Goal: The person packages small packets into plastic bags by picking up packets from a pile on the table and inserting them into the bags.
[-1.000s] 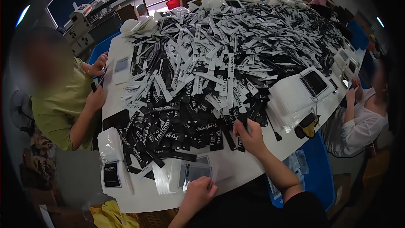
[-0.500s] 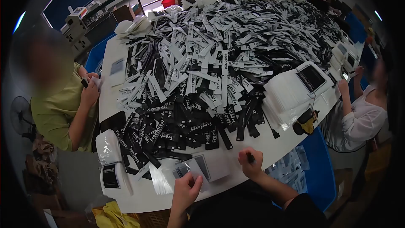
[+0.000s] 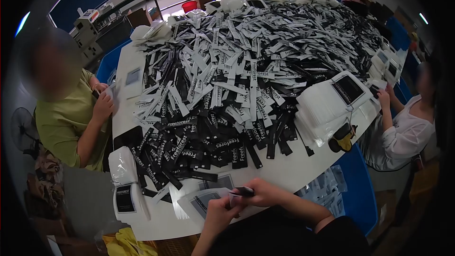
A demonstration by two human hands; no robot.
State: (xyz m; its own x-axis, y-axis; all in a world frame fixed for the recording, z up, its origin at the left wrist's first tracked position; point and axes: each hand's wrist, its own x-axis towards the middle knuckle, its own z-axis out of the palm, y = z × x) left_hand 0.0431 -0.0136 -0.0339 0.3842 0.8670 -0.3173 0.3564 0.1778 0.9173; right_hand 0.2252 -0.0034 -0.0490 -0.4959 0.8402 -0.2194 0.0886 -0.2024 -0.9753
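Near the front edge of the table, my left hand is closed on a clear plastic bag with dark print. My right hand has come up against it, fingers closed around a small folded black strip. The strip sits at the bag's upper edge; whether it is inside cannot be made out. Another printed bag lies flat on the table just behind my hands. Beyond it spreads a big heap of black and white Freeforest strips.
Stacked printed bags stand at the left and the right. A yellow-and-black object lies by the right edge. Below is a blue bin holding bags. Co-workers sit at both sides, a green sleeve left, a white sleeve right.
My right hand has moved left and down with the black strip to meet my left hand. The bag in my left hand has swung to the left.
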